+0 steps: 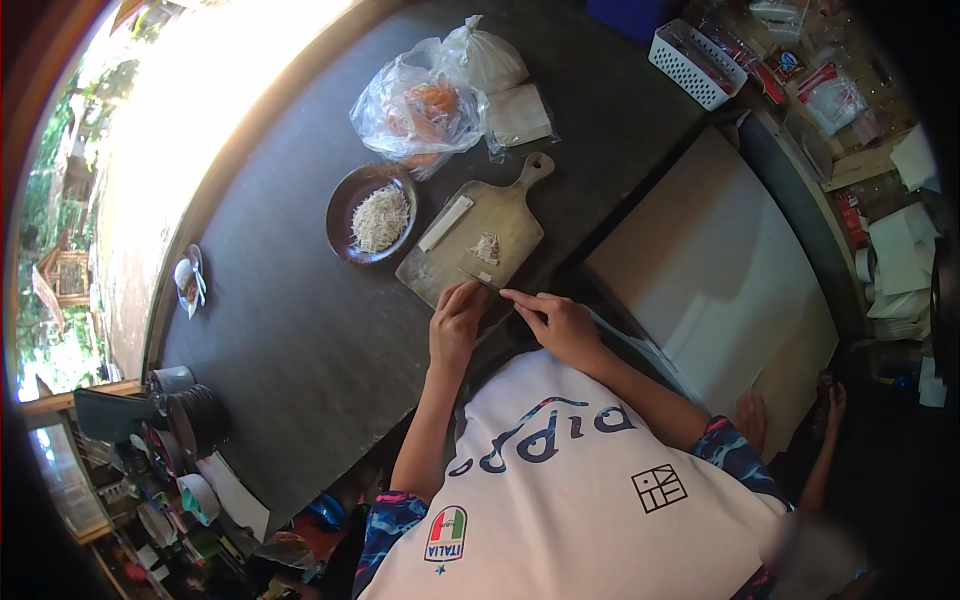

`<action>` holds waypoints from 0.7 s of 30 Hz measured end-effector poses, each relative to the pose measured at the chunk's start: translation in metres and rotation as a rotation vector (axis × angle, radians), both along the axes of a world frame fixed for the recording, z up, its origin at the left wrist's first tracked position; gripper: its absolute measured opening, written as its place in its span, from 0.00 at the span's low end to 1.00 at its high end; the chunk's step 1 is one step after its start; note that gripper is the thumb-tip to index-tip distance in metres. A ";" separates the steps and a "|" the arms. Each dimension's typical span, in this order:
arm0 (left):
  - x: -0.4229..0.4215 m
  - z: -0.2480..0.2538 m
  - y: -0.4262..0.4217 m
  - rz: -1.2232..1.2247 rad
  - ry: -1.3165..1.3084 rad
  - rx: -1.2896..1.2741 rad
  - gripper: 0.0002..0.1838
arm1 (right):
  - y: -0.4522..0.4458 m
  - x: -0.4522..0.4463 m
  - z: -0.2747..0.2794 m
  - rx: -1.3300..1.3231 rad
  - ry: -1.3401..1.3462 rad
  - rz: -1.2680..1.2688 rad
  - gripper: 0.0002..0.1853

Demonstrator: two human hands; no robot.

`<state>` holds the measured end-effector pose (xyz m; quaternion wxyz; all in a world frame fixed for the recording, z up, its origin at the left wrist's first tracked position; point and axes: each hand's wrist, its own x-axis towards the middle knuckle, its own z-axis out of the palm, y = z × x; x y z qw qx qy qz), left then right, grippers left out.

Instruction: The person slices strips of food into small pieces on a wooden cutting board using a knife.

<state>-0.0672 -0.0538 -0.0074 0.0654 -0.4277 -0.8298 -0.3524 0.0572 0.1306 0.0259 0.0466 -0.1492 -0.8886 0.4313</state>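
Tan board, brown bowl, off-white shreds, blue-patterned sleeves

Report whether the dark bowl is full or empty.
Partly full: pale shreds are heaped in the bowl, while its dark inside shows around them.

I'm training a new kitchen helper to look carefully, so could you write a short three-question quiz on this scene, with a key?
1. Which of the person's hands is nearer the round bowl?
2. Fill in the gap: the handle of the wooden cutting board points ____ the person.
3. True or false: the bowl stands on the cutting board.

Key:
1. The left hand.
2. Away from.
3. False: it stands beside the board, on the dark table, with a heap of pale shreds in it.
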 end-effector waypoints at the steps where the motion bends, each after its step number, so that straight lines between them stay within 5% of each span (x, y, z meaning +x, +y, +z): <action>1: -0.001 -0.001 0.000 0.006 -0.007 0.004 0.18 | -0.001 -0.001 -0.002 0.000 0.017 -0.005 0.19; 21: 0.000 0.004 0.004 0.026 -0.024 0.069 0.13 | -0.004 -0.001 0.004 -0.014 -0.011 -0.020 0.18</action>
